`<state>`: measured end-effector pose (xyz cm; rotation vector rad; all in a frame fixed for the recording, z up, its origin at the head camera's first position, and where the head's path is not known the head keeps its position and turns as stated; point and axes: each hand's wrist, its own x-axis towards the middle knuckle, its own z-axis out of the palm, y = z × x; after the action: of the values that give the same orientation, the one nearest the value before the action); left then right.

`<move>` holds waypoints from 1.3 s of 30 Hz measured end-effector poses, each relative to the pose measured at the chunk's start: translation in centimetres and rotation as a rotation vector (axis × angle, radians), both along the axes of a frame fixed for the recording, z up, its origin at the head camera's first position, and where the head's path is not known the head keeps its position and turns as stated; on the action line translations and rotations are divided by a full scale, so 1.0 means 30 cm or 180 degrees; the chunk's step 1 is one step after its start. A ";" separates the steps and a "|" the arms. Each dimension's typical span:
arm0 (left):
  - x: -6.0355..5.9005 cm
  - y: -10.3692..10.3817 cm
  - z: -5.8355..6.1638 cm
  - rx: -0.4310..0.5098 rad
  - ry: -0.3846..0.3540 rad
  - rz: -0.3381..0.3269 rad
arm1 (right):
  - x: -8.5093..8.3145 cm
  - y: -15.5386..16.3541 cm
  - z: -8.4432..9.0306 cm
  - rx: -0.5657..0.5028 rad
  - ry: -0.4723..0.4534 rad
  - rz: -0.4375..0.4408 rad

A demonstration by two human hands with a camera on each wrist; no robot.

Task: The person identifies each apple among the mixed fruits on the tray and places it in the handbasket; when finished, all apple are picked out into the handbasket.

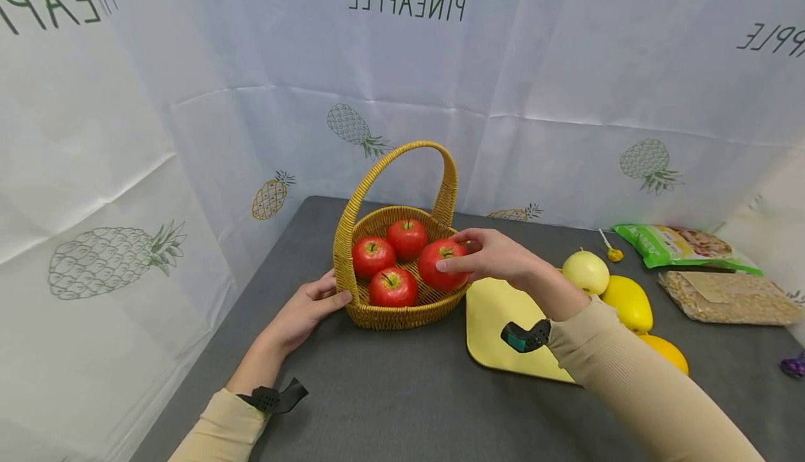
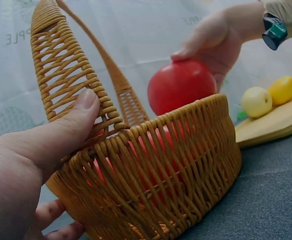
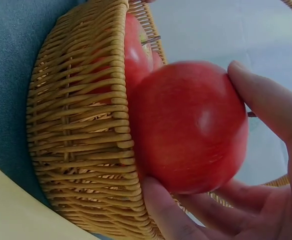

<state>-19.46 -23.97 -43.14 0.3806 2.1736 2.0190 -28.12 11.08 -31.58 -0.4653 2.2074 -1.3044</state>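
A woven yellow basket with a tall handle stands on the grey table and holds several red apples. My right hand grips one red apple at the basket's right rim, fingers and thumb curled round it. My left hand rests against the basket's left side, thumb pressed on the base of the handle. Three other apples lie inside.
A yellow cutting board lies right of the basket. Beside it sit a pale apple, a lemon and an orange. Snack bags lie at the far right. White pineapple-print sheets wall the table's left and back.
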 end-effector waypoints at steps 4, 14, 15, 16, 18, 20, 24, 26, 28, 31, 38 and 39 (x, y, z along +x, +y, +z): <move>0.001 -0.001 0.000 -0.0021 0.0007 -0.0002 | -0.009 -0.019 0.001 0.0170 0.0114 0.0182; 0.002 -0.005 0.005 -0.0050 0.0044 -0.0011 | -0.032 -0.048 0.016 0.0324 0.0017 0.0409; 0.002 -0.006 0.005 -0.0058 0.0040 -0.0007 | -0.035 -0.050 0.018 0.0334 -0.0014 0.0434; 0.003 -0.007 0.006 -0.0069 0.0036 -0.0002 | -0.037 -0.053 0.021 0.0358 -0.0043 0.0461; 0.003 -0.007 0.007 -0.0073 0.0031 0.0000 | -0.044 -0.058 0.027 0.0437 -0.0060 0.0520; 0.005 -0.007 0.007 -0.0059 0.0020 0.0001 | -0.053 -0.062 0.031 0.0586 0.0011 0.0592; 0.008 -0.001 0.007 -0.0040 0.0008 -0.0019 | -0.068 -0.069 0.036 0.0865 0.0179 0.0748; 0.009 -0.001 0.005 -0.0027 -0.0008 -0.0016 | -0.076 -0.074 0.034 0.0927 0.0183 0.0820; 0.010 0.001 0.003 -0.0006 -0.0008 -0.0016 | -0.083 -0.078 0.032 0.0960 0.0180 0.0877; 0.013 0.001 0.004 0.0015 -0.0015 -0.0001 | -0.092 -0.080 0.030 0.0996 0.0169 0.0950; 0.010 0.000 0.010 -0.0017 -0.0015 0.0003 | -0.118 -0.081 0.023 0.1118 0.0166 0.1073; 0.009 -0.001 0.010 -0.0017 -0.0012 0.0004 | -0.121 -0.082 0.022 0.1138 0.0168 0.1091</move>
<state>-19.18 -24.01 -42.84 0.3748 2.1770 2.0125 -31.76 8.62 -30.93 -0.7034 2.2167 -0.7103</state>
